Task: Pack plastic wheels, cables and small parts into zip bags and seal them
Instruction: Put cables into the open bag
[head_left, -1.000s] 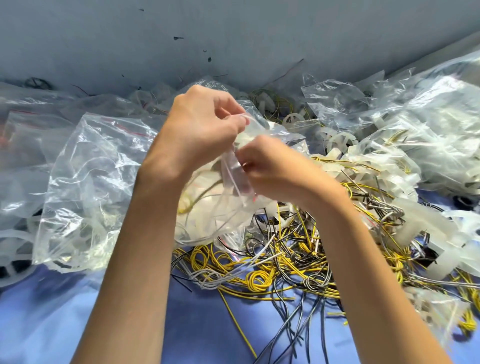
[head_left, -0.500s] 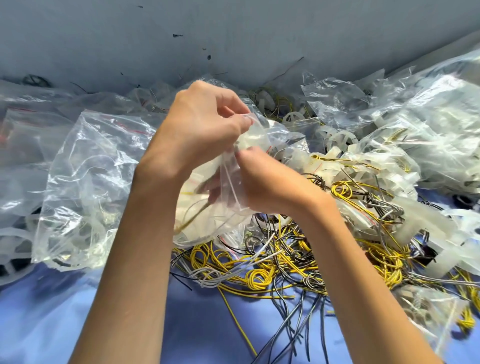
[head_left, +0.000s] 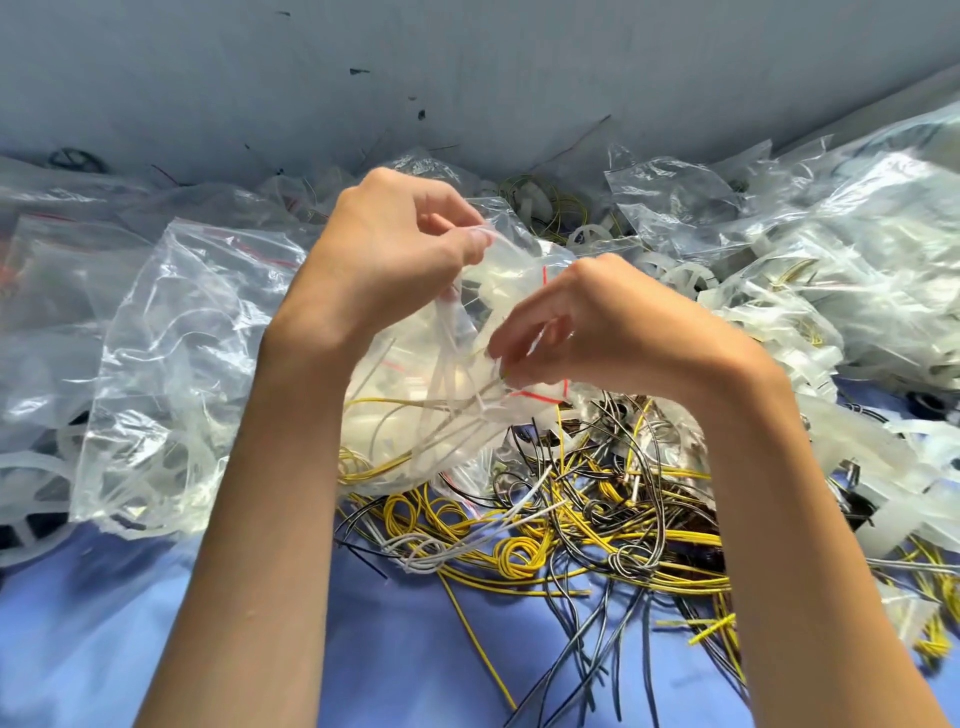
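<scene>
A clear zip bag with a red seal line hangs between my hands above the table; white plastic parts and a yellow cable show through it. My left hand pinches the bag's upper edge between thumb and fingers. My right hand pinches the bag's mouth lower down, near the red strip. Loose yellow, black and white cables lie tangled under the bag. White plastic wheels lie behind my right hand.
A large crumpled clear bag lies at the left over a white wheel. Several more clear bags pile up at the right and back. The surface is blue cloth, with a grey wall behind.
My right hand has moved right and down, away from the left, spreading the bag's mouth so the red seal line shows. My left hand stays pinching the upper edge.
</scene>
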